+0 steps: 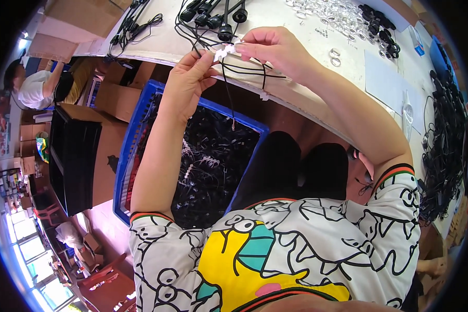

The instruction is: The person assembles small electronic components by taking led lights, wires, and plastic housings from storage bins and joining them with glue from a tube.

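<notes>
My left hand (192, 75) has its thumb and forefinger closed on the left end of a small white plastic connector piece (224, 51), near the table's front edge. My right hand (275, 49) pinches the right end of the same piece. Thin black cables (249, 67) run around the fingers, and one hangs below the edge with a bare-looking tip. Just beyond the fingers lies a black lamp holder (224, 32), with several more black holders (205, 20) on cables behind it. The exact contact under the fingertips is hidden.
A blue crate (255, 124) full of black cables and white connector bits stands below the table, left of my legs. Clear rings (333, 23) and black parts (377, 23) lie on the far right. Black cables (444, 151) heap at right. A person (39, 88) is at far left.
</notes>
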`<state>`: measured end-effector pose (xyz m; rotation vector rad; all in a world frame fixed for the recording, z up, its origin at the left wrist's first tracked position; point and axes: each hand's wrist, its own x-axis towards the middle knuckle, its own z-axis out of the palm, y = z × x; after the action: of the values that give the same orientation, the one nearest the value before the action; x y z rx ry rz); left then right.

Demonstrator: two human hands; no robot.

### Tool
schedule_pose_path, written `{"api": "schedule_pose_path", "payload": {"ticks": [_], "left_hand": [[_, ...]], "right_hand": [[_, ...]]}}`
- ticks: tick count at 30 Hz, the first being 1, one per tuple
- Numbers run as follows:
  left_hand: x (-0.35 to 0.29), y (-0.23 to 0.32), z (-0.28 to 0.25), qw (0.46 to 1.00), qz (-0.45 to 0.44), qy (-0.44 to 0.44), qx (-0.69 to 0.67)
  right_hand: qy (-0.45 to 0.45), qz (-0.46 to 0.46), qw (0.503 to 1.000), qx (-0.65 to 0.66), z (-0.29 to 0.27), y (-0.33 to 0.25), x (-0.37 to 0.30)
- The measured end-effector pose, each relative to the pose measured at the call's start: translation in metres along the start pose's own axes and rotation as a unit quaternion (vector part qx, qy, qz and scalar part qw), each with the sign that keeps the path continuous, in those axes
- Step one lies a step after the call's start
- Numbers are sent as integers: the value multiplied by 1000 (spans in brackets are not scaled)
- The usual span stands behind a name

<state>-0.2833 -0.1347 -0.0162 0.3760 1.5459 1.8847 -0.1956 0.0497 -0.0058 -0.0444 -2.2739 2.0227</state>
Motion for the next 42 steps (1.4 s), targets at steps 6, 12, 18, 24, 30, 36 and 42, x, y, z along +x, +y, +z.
{"api": "schedule_pose_path", "payload": {"ticks": [6, 12, 18, 24, 30, 36, 42], "left_hand": [[-2, 2, 1, 996, -51, -43, -55], [3, 1, -6, 997, 45, -14, 59], [-3, 2, 6, 1000, -11, -17, -20], [4, -8, -2, 990, -56, -79, -98], [3, -4, 11, 988, -43, -90, -120], [3, -8, 25, 992, 94, 54, 63], [9, -8, 12, 993, 3, -32, -111]], "right_hand": [[-25, -8, 999, -46, 0, -3, -2], [-2, 5, 1000, -14, 1, -3, 0], [-6, -4, 1000, -16, 1, 6, 3], [-74, 99, 977, 173, 0, -3, 0], [-69, 90, 973, 202, -2, -6, -2], [156, -254, 869, -396, 5, 2, -5], [169, -119, 948, -243, -9, 13, 10]]}}
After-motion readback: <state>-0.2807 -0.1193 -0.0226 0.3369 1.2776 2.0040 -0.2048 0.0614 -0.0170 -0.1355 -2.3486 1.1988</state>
